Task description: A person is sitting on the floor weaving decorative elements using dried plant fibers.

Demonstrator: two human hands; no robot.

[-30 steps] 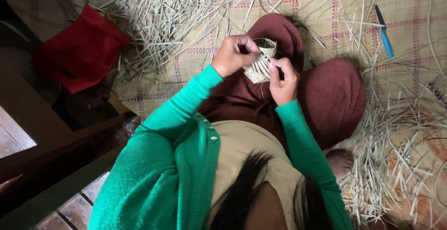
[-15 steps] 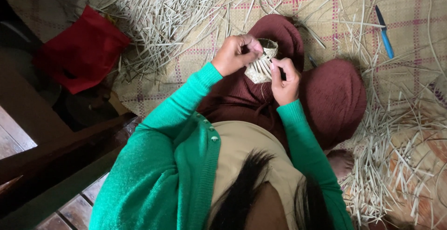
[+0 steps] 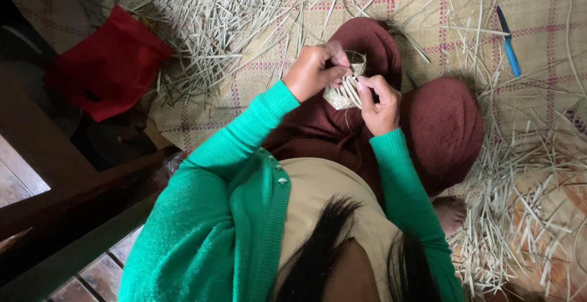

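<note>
Straw weave [image 3: 344, 88] sits unchanged; left hand [image 3: 315, 69] edged over it.

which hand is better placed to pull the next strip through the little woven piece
Probably the left hand: its fingers pinch at the top edge of the small woven piece, where loose strip ends stick up. The right hand grips the piece's side, steadying it.

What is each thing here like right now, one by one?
left hand: closed, pinching the small woven piece
right hand: closed on the piece's lower edge
small woven piece: half-woven, loose strip ends sticking out, held above the lap
straw strips: loose, scattered over the mat
blue tool: lying flat on the mat, untouched
red cloth: crumpled at the mat's edge
</note>
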